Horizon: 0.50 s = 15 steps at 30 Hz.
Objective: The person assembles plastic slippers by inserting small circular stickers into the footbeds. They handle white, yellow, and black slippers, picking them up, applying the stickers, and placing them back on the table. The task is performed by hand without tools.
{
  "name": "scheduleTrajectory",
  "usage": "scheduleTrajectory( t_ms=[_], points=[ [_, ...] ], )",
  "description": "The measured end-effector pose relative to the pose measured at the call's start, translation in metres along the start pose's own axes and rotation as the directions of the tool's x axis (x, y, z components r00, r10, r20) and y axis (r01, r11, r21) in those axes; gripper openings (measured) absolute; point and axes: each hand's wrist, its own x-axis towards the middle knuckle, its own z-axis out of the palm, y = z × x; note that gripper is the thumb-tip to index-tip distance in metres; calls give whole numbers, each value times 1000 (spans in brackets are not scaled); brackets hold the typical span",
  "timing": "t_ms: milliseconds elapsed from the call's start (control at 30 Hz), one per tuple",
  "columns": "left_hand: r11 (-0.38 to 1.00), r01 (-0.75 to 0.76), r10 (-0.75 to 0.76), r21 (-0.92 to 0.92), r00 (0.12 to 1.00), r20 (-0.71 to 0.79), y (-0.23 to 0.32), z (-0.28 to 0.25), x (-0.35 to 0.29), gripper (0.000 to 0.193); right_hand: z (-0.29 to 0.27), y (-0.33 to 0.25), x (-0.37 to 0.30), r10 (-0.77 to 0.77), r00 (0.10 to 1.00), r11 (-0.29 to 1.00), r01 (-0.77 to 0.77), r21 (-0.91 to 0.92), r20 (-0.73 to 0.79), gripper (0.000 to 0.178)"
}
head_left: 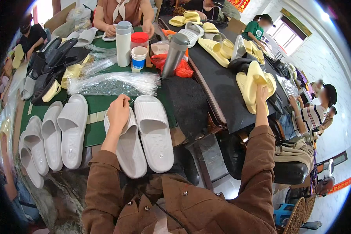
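A pair of light grey slide sandals stands before me at the edge of the green table. Over the upper part of the left grey slide [131, 156] is my left hand [118, 112], fingers closed in a pinch; what they hold, if anything, is too small to make out. The right grey slide [155, 136] lies close beside it. My right arm reaches out to the dark table on the right, where my right hand [262, 95] grips a pale yellow slide [255, 74]. Part of that slide is hidden behind the hand, and other yellow slides lie around it.
More grey slides [72, 132] line the table's left part. A bundle of clear plastic strands [113, 84] lies behind the pair. Beyond stand a white bottle [123, 45], a steel tumbler [175, 54] and a paper cup [138, 58]. A person [123, 15] sits opposite; others work around.
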Motion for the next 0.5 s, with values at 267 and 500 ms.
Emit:
scheduleTrajectory(
  t_ms=[267, 500],
  points=[
    [1000, -6, 6, -4, 1000, 14, 4, 3, 1, 15, -36, -33, -64, -84, 981, 996, 89, -25, 174, 38],
    [1000, -15, 15, 10, 1000, 7, -6, 2, 2, 14, -48, -116, -154, -248, 864, 963, 173, 205, 439, 33]
  ],
)
